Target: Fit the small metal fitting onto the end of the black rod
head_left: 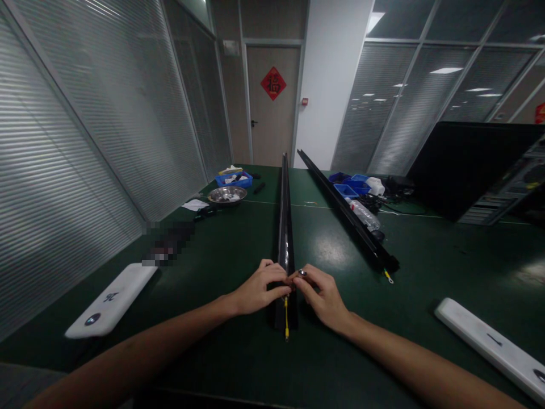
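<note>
Lengthwise, a long black rail [284,216] runs away under both hands, a thin yellow wire [286,315] lying along its near end. The left hand [259,287] grasps the rail from its left edge; the right hand [321,292] curls at the right edge, and I cannot tell what it grasps. Dark green tabletop [221,255] spreads beside both hands; a second black rail [336,196] slants beyond the right.
</note>
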A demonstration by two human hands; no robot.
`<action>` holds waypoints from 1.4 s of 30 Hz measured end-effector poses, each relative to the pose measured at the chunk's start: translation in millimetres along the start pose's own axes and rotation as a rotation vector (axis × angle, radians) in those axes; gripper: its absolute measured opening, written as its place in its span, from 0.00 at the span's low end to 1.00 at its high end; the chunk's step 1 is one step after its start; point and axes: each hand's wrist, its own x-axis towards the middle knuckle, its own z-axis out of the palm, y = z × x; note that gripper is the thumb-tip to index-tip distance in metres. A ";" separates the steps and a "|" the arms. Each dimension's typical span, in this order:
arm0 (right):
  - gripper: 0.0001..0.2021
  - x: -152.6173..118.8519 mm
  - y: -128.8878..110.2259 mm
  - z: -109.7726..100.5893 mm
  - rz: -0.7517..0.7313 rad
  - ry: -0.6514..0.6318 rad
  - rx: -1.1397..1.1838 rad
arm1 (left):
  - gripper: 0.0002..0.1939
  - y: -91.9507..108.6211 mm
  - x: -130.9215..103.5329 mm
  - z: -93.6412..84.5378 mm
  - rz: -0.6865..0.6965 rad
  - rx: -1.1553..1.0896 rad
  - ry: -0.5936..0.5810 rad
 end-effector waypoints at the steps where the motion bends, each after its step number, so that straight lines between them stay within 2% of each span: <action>1: 0.12 0.0 -0.5 0.1 0.000 0.001 -0.001 | 0.08 0.2 0.2 0.0 -0.001 -0.001 -0.002; 6: 0.13 -0.2 -1.1 0.7 0.003 0.006 -0.009 | 0.10 0.5 0.4 -0.4 -0.013 0.013 -0.015; 23: 0.14 1.3 -3.8 0.9 -0.020 0.016 -0.008 | 0.07 -1.9 0.1 0.5 0.013 0.022 -0.011; 42: 0.14 1.1 -3.3 -1.3 -0.051 -0.007 -0.004 | 0.10 -1.3 -0.7 -0.2 -0.001 0.015 -0.018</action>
